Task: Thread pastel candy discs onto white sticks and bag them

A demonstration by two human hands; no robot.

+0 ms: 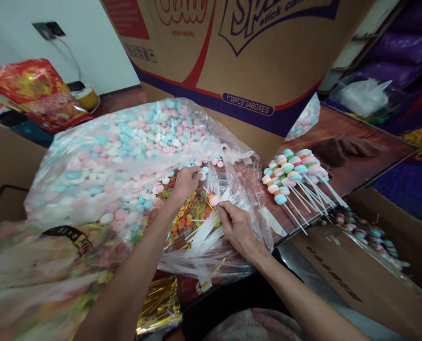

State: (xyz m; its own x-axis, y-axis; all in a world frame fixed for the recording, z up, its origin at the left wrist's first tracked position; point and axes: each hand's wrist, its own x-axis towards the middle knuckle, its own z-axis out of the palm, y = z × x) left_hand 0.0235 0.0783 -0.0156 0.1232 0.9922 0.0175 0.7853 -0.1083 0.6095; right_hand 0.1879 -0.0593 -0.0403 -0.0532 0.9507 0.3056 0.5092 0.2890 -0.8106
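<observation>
Two bare hands are positioned over loose sweets on a dark reddish bench [370, 125]. By the right hand [238, 227], a candy stick [214, 201] is held in a narrow pinch between thumb and forefinger; a pink piece and an orange ring are borne on it, just to the left of the fingertips. By the left hand [187, 182], placed to the left and slightly farther away, a pale candy disc [202, 175] is pinched at the fingertips, near the far end of the candy stick. Between and below the hands, ring-shaped candies [185, 220] in orange, yellow and green are spread, and loose white sticks [205, 241] are heaped to their right. The left side is occupied by a large clear bag [136, 165], in which pink, blue and white pieces are contained. At the near side, a gold bundle [159, 303] is partly hidden by the left forearm. To the right of the right hand, well apart from it, loaded candy sticks [296, 173] are piled with their candy ends directed away. The far side is bounded by a tall printed carton [211, 61]; a brown cloth [349, 149] is laid at the far right.
</observation>
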